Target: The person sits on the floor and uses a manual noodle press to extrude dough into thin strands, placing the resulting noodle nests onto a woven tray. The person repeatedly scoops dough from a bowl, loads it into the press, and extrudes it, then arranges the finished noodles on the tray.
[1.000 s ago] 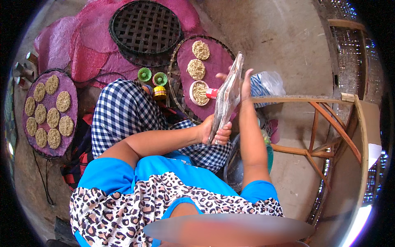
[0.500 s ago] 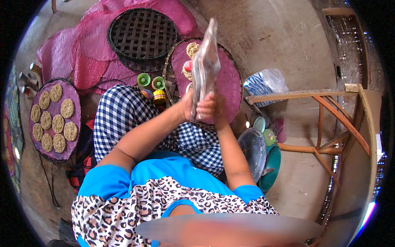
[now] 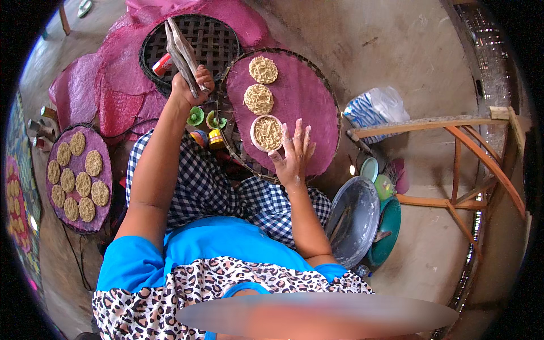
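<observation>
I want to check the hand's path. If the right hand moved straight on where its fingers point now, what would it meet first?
The right hand points up across the pink cloth on the round tray. That cloth looks first; the white ring of noodles lies just left of the line.

Left hand [image 3: 191, 85] raised over the empty woven tray [image 3: 218, 42], gripping a flat press [image 3: 182, 54]. Right of that, the cloth-lined tray [image 3: 317, 107] carries two noodle discs [image 3: 259, 84] in a row, with a filled ring mould [image 3: 267, 132] nearest the person. Right hand [image 3: 293, 153] lies flat on that tray, just right of the mould. Far left: tray of discs [image 3: 79, 175]. Lower right: metal basin [image 3: 354, 218].
</observation>
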`<move>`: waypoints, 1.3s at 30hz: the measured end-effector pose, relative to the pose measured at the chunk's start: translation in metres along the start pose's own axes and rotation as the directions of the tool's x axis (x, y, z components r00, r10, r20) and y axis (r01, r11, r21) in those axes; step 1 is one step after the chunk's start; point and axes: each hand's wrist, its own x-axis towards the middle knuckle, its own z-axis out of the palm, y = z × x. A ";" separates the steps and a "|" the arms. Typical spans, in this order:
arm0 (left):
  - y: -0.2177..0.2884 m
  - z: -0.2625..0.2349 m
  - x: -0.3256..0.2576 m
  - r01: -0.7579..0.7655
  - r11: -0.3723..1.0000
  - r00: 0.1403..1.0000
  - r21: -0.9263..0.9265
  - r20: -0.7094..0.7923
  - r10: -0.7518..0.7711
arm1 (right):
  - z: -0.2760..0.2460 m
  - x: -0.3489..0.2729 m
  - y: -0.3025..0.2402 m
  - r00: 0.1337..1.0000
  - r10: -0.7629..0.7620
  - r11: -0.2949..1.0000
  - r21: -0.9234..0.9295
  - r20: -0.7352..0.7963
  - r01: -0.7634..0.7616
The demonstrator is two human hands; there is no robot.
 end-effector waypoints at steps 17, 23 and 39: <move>0.017 -0.003 0.021 -0.018 0.994 1.000 0.106 0.014 0.017 | -0.019 -0.009 -0.003 0.989 0.034 0.997 -0.079 0.146 -0.023; 0.012 0.001 0.017 -0.002 0.993 1.000 0.118 -0.014 0.003 | -0.016 -0.008 -0.004 0.988 0.033 0.998 -0.055 0.148 -0.025; 0.011 0.002 0.019 -0.019 0.989 0.998 0.146 -0.055 0.028 | -0.009 0.021 -0.019 0.998 0.057 0.995 0.076 0.041 -0.060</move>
